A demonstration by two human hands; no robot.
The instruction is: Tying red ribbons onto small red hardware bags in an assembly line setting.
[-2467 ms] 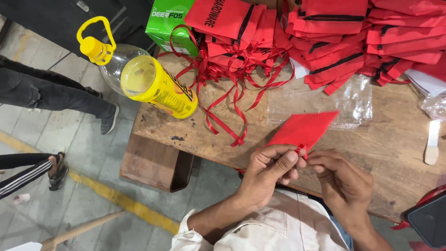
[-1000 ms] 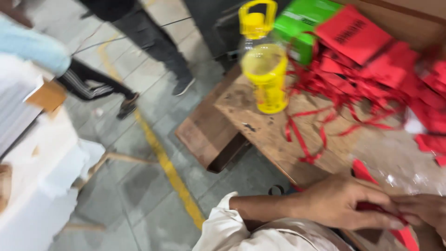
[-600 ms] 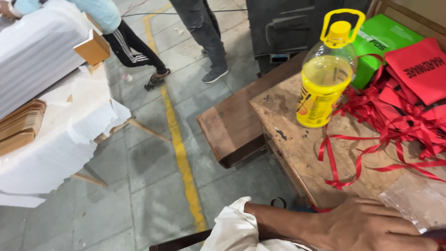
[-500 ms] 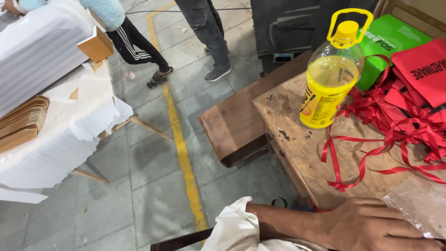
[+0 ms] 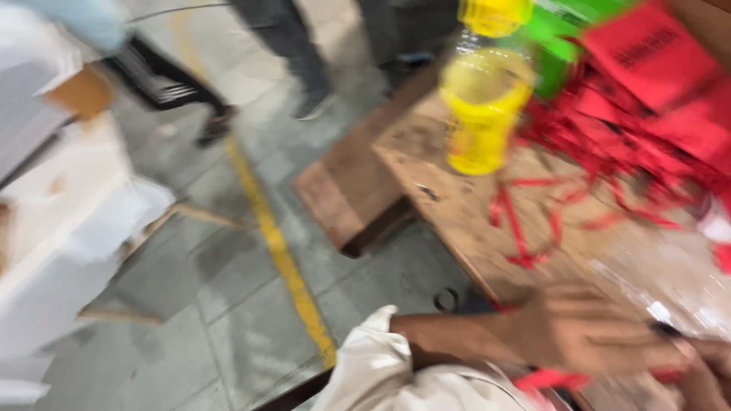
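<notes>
The picture is blurred by motion. My left hand (image 5: 586,335) reaches in from a white sleeve (image 5: 381,365) over the near edge of the wooden table (image 5: 449,205); its fingers seem closed on a red pouch (image 5: 552,378) that shows beneath it. Only a part of my right hand (image 5: 708,373) appears at the bottom right corner, touching the left fingertips; its grip is hidden. A clear plastic bag (image 5: 670,281) lies just beyond both hands.
A yellow oil bottle (image 5: 480,114) stands at the table's far left. Behind it are a green box (image 5: 563,38), stacked red pouches (image 5: 662,68) and loose red ribbons (image 5: 556,213). A low bench (image 5: 343,198), a yellow floor line (image 5: 278,251), a white-covered table (image 5: 68,228) and other people's legs (image 5: 289,46) are to the left.
The view has swung from the left and the floor back toward the table. More of my left hand shows, and my right hand comes in at the corner.
</notes>
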